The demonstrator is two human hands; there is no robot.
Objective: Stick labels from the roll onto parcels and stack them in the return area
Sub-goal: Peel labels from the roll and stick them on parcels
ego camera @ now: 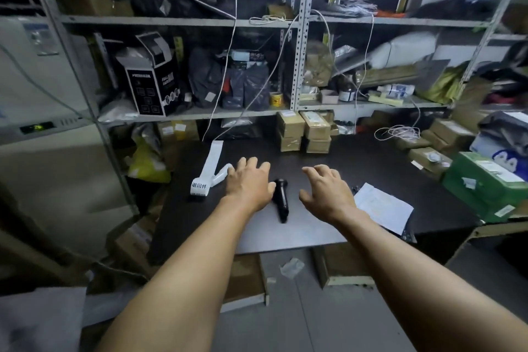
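Observation:
A white label roll (206, 173) with a loose strip trailing back lies on the dark table (371, 160), left of centre. My left hand (250, 183) hovers open just right of the roll, fingers spread, holding nothing. My right hand (325, 190) reaches forward open over the table, also holding nothing. Several small cardboard parcels (303, 131) are stacked at the table's back edge, beyond both hands.
A black handheld scanner (281, 200) lies between my hands. A white paper sheet (383, 206) lies right of my right hand. A green box (485, 186) and more cardboard parcels (434, 148) crowd the right side. Cluttered metal shelves (300, 66) with hanging cables stand behind.

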